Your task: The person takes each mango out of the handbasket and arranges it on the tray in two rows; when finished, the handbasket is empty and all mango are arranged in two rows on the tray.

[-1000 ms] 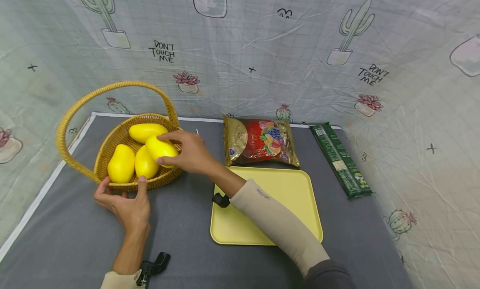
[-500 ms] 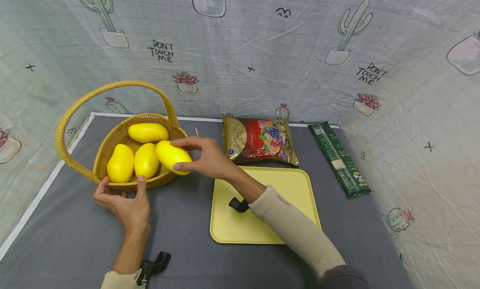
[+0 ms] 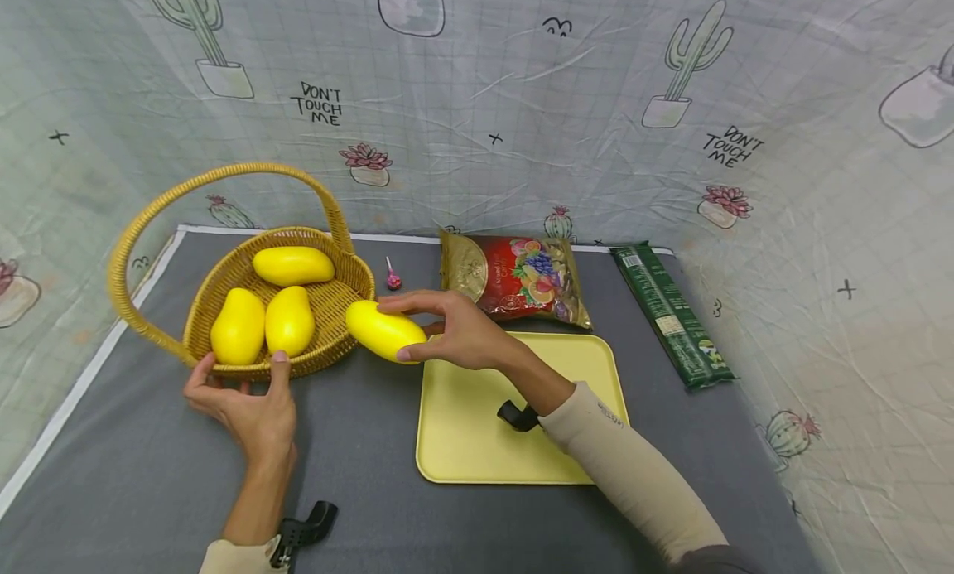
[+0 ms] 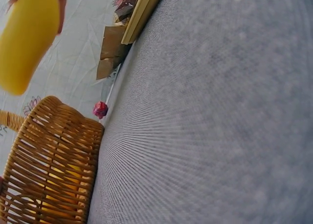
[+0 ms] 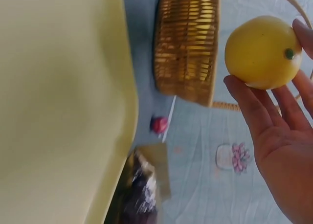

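Note:
My right hand [image 3: 465, 330] pinches a yellow mango [image 3: 383, 331] between thumb and fingers, in the air just right of the wicker basket [image 3: 328, 360]. In the right wrist view that mango [image 5: 263, 52] shows a small green stem spot. Three more mangoes lie in the basket: one at the left [image 3: 238, 327], one in the middle [image 3: 290, 320] and one at the back [image 3: 294, 266]. My left hand [image 3: 253, 408] grips the basket's front rim, thumb on the rim's top, the other fingers partly hidden beneath it. A yellow tray [image 3: 465, 433] lies under my right forearm.
A red and gold candy bag [image 3: 514, 277] lies behind the tray. Farther right is a long green packet [image 3: 672, 317]. A small pink lollipop [image 3: 393, 280] sits behind the held mango. The basket's tall handle [image 3: 224, 173] arches up, and a printed cloth [image 3: 477, 85] hangs at the back.
My right hand has carried the mango rightward out of the basket, past its rim and toward the tray. The lollipop has come into full view. My left hand stays on the basket.

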Demonstrator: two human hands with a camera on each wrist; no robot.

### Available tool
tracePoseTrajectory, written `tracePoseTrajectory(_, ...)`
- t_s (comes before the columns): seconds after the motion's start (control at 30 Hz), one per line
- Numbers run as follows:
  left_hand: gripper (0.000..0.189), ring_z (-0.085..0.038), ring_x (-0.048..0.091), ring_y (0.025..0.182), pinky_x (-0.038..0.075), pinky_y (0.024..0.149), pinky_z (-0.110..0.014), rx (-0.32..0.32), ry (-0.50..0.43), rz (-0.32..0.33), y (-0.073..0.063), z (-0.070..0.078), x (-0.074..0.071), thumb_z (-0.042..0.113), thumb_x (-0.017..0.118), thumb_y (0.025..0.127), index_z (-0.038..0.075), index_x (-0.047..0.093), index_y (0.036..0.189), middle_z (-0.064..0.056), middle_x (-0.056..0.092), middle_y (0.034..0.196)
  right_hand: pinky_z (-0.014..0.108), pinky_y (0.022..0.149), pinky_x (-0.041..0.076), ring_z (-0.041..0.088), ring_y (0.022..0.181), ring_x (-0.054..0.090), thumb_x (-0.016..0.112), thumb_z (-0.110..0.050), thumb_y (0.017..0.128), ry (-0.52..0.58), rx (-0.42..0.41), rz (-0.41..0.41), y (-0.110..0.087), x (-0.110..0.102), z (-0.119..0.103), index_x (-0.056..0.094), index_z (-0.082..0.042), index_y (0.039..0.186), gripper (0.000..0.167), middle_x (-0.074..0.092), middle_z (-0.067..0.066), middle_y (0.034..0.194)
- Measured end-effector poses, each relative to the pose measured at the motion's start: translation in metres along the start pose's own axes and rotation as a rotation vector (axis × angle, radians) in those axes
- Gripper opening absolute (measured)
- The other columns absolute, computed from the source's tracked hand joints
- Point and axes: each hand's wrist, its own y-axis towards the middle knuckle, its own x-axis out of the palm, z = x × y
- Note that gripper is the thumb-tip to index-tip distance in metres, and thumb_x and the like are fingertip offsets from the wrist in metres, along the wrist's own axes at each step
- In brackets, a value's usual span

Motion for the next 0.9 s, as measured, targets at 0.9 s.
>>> tracePoseTrajectory(0.9,0.077,-0.009,0.02,0.152,0.026,0.127,-0.04,-0.037,0.021,-0.014,0.001,0.002,-0.002,0.018,0.081,0.093,0.026,0.028,0.149,0.001,0.014,0.157,0.047,0.113,0.052,0.026,0.144,0.055,0.086,-0.006,0.088,-0.231,0.154,-0.012,-0.074,-0.045,0.048,0.068,-0.018,0.142,0.058,0.064,0.001,0.149)
